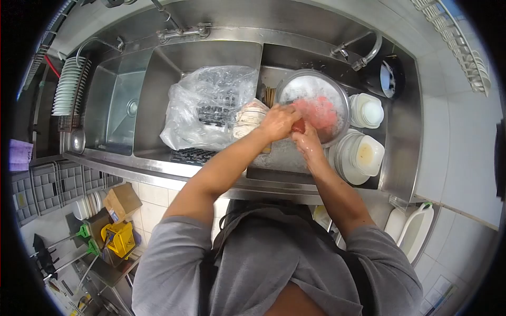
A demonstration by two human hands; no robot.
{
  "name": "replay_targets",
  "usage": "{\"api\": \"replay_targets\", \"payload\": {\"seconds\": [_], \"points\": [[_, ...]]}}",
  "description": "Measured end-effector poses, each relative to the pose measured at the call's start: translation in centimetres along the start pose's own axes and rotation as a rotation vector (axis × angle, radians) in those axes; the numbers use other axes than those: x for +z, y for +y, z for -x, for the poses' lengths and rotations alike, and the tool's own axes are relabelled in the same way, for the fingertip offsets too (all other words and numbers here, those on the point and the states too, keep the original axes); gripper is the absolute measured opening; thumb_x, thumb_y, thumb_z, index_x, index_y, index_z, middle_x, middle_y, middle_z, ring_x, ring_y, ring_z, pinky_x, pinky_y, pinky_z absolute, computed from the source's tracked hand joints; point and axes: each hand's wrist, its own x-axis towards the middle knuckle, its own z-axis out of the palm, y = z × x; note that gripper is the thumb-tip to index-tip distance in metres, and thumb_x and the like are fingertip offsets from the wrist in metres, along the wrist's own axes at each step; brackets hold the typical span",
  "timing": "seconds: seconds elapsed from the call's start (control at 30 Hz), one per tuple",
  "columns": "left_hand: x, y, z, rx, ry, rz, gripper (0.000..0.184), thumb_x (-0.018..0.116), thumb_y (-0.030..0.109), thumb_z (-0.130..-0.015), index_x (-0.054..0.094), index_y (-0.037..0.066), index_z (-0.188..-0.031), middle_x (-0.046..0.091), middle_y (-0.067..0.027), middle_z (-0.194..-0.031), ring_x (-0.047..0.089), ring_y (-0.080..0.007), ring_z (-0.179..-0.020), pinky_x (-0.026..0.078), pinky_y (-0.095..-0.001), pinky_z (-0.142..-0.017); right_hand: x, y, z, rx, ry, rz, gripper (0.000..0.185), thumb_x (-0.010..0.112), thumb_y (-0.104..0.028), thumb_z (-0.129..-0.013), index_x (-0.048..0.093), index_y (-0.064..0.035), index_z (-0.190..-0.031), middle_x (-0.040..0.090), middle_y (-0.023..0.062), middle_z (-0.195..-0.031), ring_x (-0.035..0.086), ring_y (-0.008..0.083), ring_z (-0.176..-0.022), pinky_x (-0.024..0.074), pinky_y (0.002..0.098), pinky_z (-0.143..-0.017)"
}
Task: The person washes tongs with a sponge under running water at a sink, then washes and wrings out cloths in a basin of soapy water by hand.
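Left hand [278, 122] and right hand [309, 142]: fingers curled, pinching 1 red item [299, 126]; sudsy basin [341, 118], adjacent; 2 dish stacks [372, 115], right.

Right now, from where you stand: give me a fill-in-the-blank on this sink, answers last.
1. The left hand and right hand hold a small item coloured ____.
2. Foam in the round basin is ____ in colour.
3. Seen from here, the stacked bowls stand to the ____ of the basin.
4. The clear plastic bag lies to the ____ of the basin.

Missing words: red; white; right; left.
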Motion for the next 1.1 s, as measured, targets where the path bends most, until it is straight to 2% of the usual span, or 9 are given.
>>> {"api": "replay_targets", "payload": {"seconds": [0.07,0.17,0.27,0.37,0.4,0.5,0.63,0.77,1.1], "points": [[-2.7,-2.6,1.9,-0.100,-0.136,0.480,0.033,0.070,0.019,-0.071,0.060,0.010,-0.101,0.065,-0.0074,-0.100,0.064,-0.0235,-0.092,0.050,-0.0353,-0.070,1.0,-0.7,0.4,-0.362,-0.147,0.159,0.036,0.069,-0.009,-0.067,0.056,0.0003,-0.100,0.066,0.0205,-0.090,0.064,0.0365,-0.090,0.0494,0.0410,-0.074],[-11.3,-5.4,4.1,-0.738,-0.477,1.257,0.046,0.069,0.026,-0.080,0.057,0.001,-0.116,0.065,-0.0139,-0.108,0.063,-0.0235,-0.103,0.052,-0.0360,-0.077,3.1,-3.4,0.5,-0.599,-0.092,0.493,0.036,0.069,-0.007,-0.067,0.054,-0.0019,-0.099,0.064,0.0225,-0.087,0.063,0.0407,-0.086,0.0493,0.0439,-0.071],[-9.8,-10.3,7.8,-1.168,-0.131,1.348,0.065,0.069,0.034,-0.081,0.049,-0.006,-0.128,0.063,-0.0212,-0.108,0.068,-0.0256,-0.081,0.055,-0.0313,-0.066,6.3,-2.3,-1.9,-0.587,-0.060,0.627,0.044,0.070,-0.009,-0.068,0.049,-0.0036,-0.107,0.064,0.0240,-0.088,0.061,0.0428,-0.088,0.0494,0.0474,-0.074],[-4.8,-11.0,9.5,-1.338,0.197,0.318,0.060,0.063,0.037,-0.085,0.051,-0.007,-0.124,0.063,-0.0241,-0.107,0.067,-0.0311,-0.087,0.054,-0.0388,-0.075,8.2,0.4,-3.8,-0.460,-0.102,0.785,0.049,0.071,-0.014,-0.070,0.046,-0.0053,-0.111,0.064,0.0250,-0.091,0.061,0.0433,-0.087,0.0483,0.0503,-0.075],[-4.6,-9.0,9.0,-1.101,0.367,0.140,0.052,0.056,0.034,-0.089,0.052,-0.003,-0.125,0.057,-0.0288,-0.113,0.054,-0.0393,-0.115,0.041,-0.0497,-0.097,8.6,1.1,-4.1,-0.503,-0.069,0.744,0.047,0.071,-0.014,-0.071,0.047,-0.0053,-0.110,0.064,0.0253,-0.090,0.061,0.0438,-0.087,0.0484,0.0509,-0.075],[-3.4,-4.3,6.9,-0.518,0.297,-0.040,0.045,0.052,0.032,-0.090,0.054,0.006,-0.126,0.046,-0.0255,-0.130,0.041,-0.0412,-0.127,0.030,-0.0558,-0.104,8.9,2.4,-4.3,-0.497,-0.051,0.686,0.049,0.071,-0.016,-0.071,0.048,-0.0055,-0.113,0.063,0.0257,-0.093,0.061,0.0439,-0.088,0.0489,0.0501,-0.077],[1.3,-4.2,7.1,-0.512,0.050,-0.115,0.042,0.054,0.032,-0.088,0.055,0.014,-0.126,0.037,-0.0189,-0.140,0.033,-0.0426,-0.130,0.023,-0.0606,-0.105,6.5,2.9,-3.8,-0.696,-0.123,0.512,0.066,0.074,-0.018,-0.072,0.044,-0.0061,-0.129,0.060,0.0244,-0.109,0.062,0.0407,-0.091,0.0507,0.0451,-0.080],[1.0,-5.1,7.4,-0.438,0.130,0.003,0.041,0.055,0.033,-0.087,0.056,0.013,-0.124,0.039,-0.0168,-0.138,0.035,-0.0412,-0.128,0.025,-0.0612,-0.103,0.3,4.5,-2.7,-0.292,-0.113,0.313,0.066,0.073,-0.017,-0.071,0.047,-0.0087,-0.131,0.057,0.0198,-0.119,0.059,0.0367,-0.102,0.0486,0.0429,-0.087],[-1.2,-4.0,5.4,-0.504,-0.104,-0.187,0.042,0.061,0.037,-0.084,0.061,0.016,-0.120,0.044,-0.0144,-0.137,0.029,-0.0416,-0.134,0.016,-0.0687,-0.104,-8.3,12.2,-12.6,-0.459,0.260,1.049,0.043,0.065,-0.021,-0.079,0.057,-0.0071,-0.119,0.056,0.0166,-0.119,0.061,0.0373,-0.094,0.0489,0.0451,-0.085]]}}
